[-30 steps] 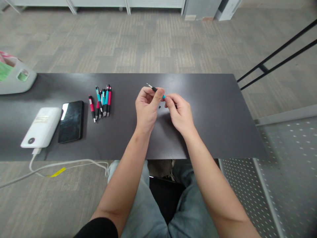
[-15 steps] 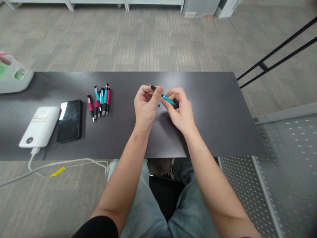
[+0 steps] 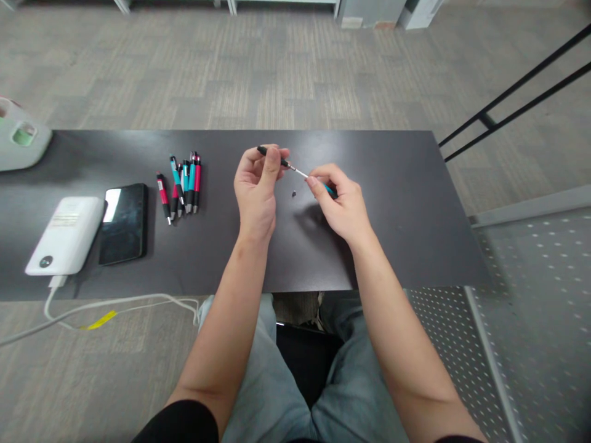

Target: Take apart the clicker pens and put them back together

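Note:
Above the desk, my left hand (image 3: 257, 197) pinches the black grip section (image 3: 284, 163) of a pen between thumb and fingers. My right hand (image 3: 344, 200) is closed around the pen's blue barrel (image 3: 330, 191), mostly hidden by the fingers. Between the two hands a thin white refill (image 3: 301, 174) bridges the gap, with a metallic bit at the grip end. Below it, a tiny dark piece (image 3: 293, 194) lies on the desk. Left of my left hand, several blue and red pens (image 3: 190, 187) with black grips lie in a loose group.
On the dark desk (image 3: 406, 221), a black phone (image 3: 124, 224) lies beside a white power bank (image 3: 67, 235) with a white cable (image 3: 124, 301) running off the front edge. A pale plastic jug (image 3: 28, 147) stands at the far left. Black metal bars (image 3: 508, 104) rise past the right end.
My hands have moved apart, drawing the black grip away from the blue barrel. The white refill now shows between them. The view has shifted slightly.

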{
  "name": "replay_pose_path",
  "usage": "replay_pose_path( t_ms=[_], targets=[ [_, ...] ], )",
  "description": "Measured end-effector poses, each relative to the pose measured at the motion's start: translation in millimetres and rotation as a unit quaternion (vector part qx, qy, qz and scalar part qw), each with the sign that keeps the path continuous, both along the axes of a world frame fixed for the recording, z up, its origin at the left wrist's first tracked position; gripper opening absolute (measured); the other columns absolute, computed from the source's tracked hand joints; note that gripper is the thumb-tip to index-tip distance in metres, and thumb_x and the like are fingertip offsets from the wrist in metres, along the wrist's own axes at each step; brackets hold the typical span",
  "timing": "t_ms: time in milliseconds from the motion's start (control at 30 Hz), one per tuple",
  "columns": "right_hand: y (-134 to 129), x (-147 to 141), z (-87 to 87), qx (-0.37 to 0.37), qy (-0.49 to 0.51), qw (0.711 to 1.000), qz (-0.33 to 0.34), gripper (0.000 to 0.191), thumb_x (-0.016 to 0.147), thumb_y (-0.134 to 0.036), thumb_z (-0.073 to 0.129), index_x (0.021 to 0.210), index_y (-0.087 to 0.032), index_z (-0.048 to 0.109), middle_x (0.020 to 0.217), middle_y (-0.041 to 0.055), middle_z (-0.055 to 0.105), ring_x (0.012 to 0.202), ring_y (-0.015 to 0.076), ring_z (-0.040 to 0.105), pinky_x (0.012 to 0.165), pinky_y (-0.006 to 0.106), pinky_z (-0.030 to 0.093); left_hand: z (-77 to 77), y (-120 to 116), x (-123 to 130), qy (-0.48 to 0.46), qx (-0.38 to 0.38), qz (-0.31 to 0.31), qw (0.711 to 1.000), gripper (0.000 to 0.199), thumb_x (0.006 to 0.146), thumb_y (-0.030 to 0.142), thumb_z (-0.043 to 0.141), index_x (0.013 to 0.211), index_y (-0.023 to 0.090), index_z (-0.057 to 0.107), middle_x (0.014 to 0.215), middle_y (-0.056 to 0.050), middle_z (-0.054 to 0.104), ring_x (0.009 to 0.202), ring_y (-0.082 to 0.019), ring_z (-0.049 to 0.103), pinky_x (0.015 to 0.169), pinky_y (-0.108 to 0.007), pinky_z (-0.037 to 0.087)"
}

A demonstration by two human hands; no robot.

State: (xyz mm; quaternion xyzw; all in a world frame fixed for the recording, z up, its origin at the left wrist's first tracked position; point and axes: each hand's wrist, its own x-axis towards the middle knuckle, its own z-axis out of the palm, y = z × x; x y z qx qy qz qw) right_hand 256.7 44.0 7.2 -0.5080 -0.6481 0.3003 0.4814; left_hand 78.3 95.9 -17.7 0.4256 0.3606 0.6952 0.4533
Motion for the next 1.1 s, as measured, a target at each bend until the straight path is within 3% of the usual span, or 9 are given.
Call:
replay_pose_path(
  t_ms=[67, 133, 267, 400, 500, 567, 633, 867, 1100],
  targets=[
    [2, 7, -2.4, 0.002, 0.019, 1.000, -0.004, 0.056, 0.112, -0.086, 0.083, 0.107, -0.031, 0.077, 0.088, -0.0004, 0.063, 0.084, 0.0229, 0.057, 0.083, 0.038, 0.054, -1.3, 3, -8, -0.005, 0.007, 0.023, 1.000, 0.060, 0.108, 0.092, 0.088, 0.118, 0.034, 0.080, 0.129, -0.004, 0.087, 0.105, -0.022, 0.084, 0.086, -0.037, 0.065],
    [5, 16, -6.6, 0.003, 0.060, 0.998, -0.005, 0.055, 0.112, -0.087, 0.083, 0.108, -0.032, 0.077, 0.086, -0.0011, 0.060, 0.080, 0.0218, 0.055, 0.079, 0.037, 0.053, -2.0, 5, -16, 0.003, 0.013, 0.042, 0.999, 0.058, 0.110, 0.092, 0.085, 0.118, 0.035, 0.082, 0.122, -0.003, 0.084, 0.096, -0.021, 0.079, 0.084, -0.038, 0.064],
    [15, 34, -17.7, -0.005, 0.168, 0.986, 0.009, 0.054, 0.110, -0.088, 0.085, 0.115, -0.035, 0.077, 0.084, -0.0029, 0.057, 0.068, 0.0178, 0.048, 0.062, 0.033, 0.043, -0.8, -2, -21, 0.155, 0.028, 0.004, 0.987, 0.043, 0.108, 0.073, 0.097, 0.120, 0.032, 0.088, 0.106, -0.003, 0.083, 0.096, -0.023, 0.078, 0.086, -0.039, 0.062],
    [23, 45, -26.4, 0.004, 0.190, 0.982, 0.011, 0.056, 0.110, -0.092, 0.080, 0.119, -0.037, 0.075, 0.086, -0.0019, 0.059, 0.065, 0.0179, 0.048, 0.058, 0.034, 0.041, 4.8, -19, -12, 0.358, 0.043, -0.058, 0.931, 0.012, 0.105, 0.034, 0.097, 0.115, 0.031, 0.091, 0.102, -0.002, 0.086, 0.089, -0.024, 0.078, 0.087, -0.041, 0.061],
    [27, 46, -28.0, 0.014, 0.192, 0.981, 0.009, 0.059, 0.108, -0.096, 0.077, 0.118, -0.037, 0.073, 0.086, -0.0009, 0.058, 0.067, 0.0200, 0.051, 0.060, 0.036, 0.044, 11.3, -28, -7, 0.507, 0.045, -0.061, 0.859, 0.016, 0.101, 0.019, 0.094, 0.111, 0.031, 0.092, 0.117, -0.005, 0.087, 0.103, -0.030, 0.080, 0.099, -0.048, 0.062],
    [27, 44, -25.6, 0.005, 0.200, 0.980, 0.003, 0.059, 0.108, -0.096, 0.076, 0.116, -0.037, 0.072, 0.084, -0.0011, 0.056, 0.068, 0.0204, 0.052, 0.061, 0.036, 0.044, 15.5, -32, -5, 0.574, 0.036, -0.043, 0.817, 0.015, 0.104, 0.019, 0.092, 0.112, 0.033, 0.093, 0.131, -0.008, 0.085, 0.121, -0.036, 0.079, 0.108, -0.055, 0.060],
    [25, 40, -20.4, -0.017, 0.217, 0.976, -0.007, 0.057, 0.109, -0.093, 0.079, 0.114, -0.037, 0.073, 0.082, -0.0015, 0.055, 0.068, 0.0203, 0.054, 0.061, 0.036, 0.044, 18.6, -34, -5, 0.606, 0.023, -0.029, 0.795, 0.015, 0.107, 0.022, 0.091, 0.114, 0.034, 0.094, 0.139, -0.010, 0.083, 0.135, -0.040, 0.075, 0.114, -0.061, 0.058],
    [8, 27, 2.7, -0.074, 0.290, 0.954, -0.017, 0.049, 0.104, -0.077, 0.095, 0.107, -0.034, 0.073, 0.081, -0.0044, 0.056, 0.067, 0.0168, 0.051, 0.061, 0.033, 0.047, 25.2, -41, -1, 0.619, -0.012, -0.035, 0.784, 0.006, 0.110, 0.033, 0.086, 0.107, 0.032, 0.091, 0.150, -0.013, 0.078, 0.149, -0.046, 0.063, 0.124, -0.070, 0.050],
    [7, 26, 4.1, -0.071, 0.305, 0.950, -0.004, 0.045, 0.108, -0.076, 0.094, 0.110, -0.036, 0.075, 0.084, -0.0034, 0.059, 0.068, 0.0175, 0.053, 0.063, 0.034, 0.049, 33.0, -46, 3, 0.653, -0.027, -0.059, 0.755, 0.011, 0.110, 0.033, 0.084, 0.121, 0.030, 0.086, 0.166, -0.018, 0.070, 0.161, -0.049, 0.057, 0.132, -0.072, 0.045]
  ],
)
